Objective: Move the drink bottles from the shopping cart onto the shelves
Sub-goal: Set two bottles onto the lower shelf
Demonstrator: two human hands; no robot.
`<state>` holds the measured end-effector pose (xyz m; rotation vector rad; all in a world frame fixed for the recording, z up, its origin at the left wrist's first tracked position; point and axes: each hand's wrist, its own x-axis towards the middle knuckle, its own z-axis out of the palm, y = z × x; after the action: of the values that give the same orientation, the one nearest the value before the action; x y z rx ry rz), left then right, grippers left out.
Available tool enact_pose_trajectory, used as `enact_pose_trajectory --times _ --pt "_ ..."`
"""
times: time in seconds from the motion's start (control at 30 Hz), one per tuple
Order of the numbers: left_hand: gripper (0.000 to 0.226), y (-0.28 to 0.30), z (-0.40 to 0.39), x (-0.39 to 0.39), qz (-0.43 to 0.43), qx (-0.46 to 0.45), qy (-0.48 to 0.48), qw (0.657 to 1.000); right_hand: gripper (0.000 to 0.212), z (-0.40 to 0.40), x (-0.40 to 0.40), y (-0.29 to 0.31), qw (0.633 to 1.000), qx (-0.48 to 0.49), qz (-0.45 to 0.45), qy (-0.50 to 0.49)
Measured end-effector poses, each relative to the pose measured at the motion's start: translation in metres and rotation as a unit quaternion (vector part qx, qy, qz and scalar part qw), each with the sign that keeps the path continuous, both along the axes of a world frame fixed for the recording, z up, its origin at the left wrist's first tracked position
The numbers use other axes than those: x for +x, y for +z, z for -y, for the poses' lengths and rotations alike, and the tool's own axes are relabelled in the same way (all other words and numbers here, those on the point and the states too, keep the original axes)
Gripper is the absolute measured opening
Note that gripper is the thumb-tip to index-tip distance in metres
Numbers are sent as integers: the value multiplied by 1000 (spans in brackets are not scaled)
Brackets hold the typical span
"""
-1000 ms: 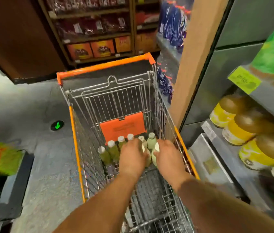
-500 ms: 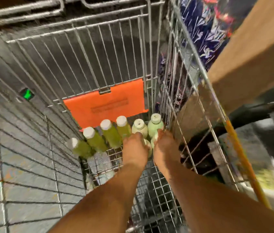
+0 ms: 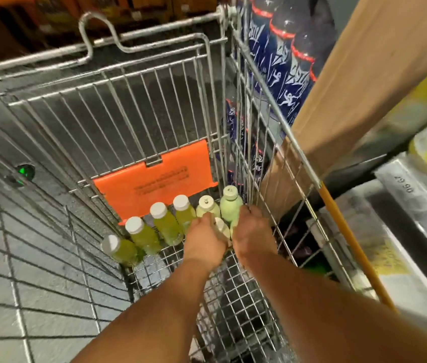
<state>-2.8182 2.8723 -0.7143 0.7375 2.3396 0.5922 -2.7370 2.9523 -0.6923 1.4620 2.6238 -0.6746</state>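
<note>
Dim, warm indoor light; edges bend (wide lens), right shelves (image 3: 416, 205) motion-blurred.

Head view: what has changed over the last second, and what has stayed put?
The view has dropped closer into the cart. Both hands, left hand and right hand, stay low among the pale bottles; no bottle is lifted yet. The green bottles remain in their row.

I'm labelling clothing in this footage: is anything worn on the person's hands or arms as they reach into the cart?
Nothing that shows. The left hand and the right hand are bare, with no gloves, rings, watch or bands visible. Both forearms are uncovered, with no sleeve in the picture.
</note>
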Motion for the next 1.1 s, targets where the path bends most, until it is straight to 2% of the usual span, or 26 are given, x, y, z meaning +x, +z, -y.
enact_pose_trajectory --times 0.1,0.2,0.33,0.43,0.5,0.67,0.87,1.0,1.1 --pt "54 60 9 -7 -77 25 -70 994 26 19 3 49 999 36 19 27" --pt "52 138 25 -14 -141 30 -114 983 26 44 10 119 995 92 8 35" --pt "48 249 60 -18 -223 63 -166 959 22 79 27 242 988 149 -24 -14" --pt "42 330 81 -10 -274 105 -195 936 21 109 48 333 976 184 -90 -76" --pt "41 380 92 3 -293 140 -198 925 22 129 64 388 964 215 -125 -99" --pt "41 486 113 56 -326 230 -239 885 26 177 121 496 934 301 -135 -139" --pt "45 577 162 151 -338 313 -283 841 30 248 216 582 899 350 -154 -211" --pt "44 605 209 227 -327 334 -335 819 32 305 292 609 890 346 -142 -261" --pt "48 622 237 278 -311 346 -371 804 31 347 343 625 869 363 -137 -307"
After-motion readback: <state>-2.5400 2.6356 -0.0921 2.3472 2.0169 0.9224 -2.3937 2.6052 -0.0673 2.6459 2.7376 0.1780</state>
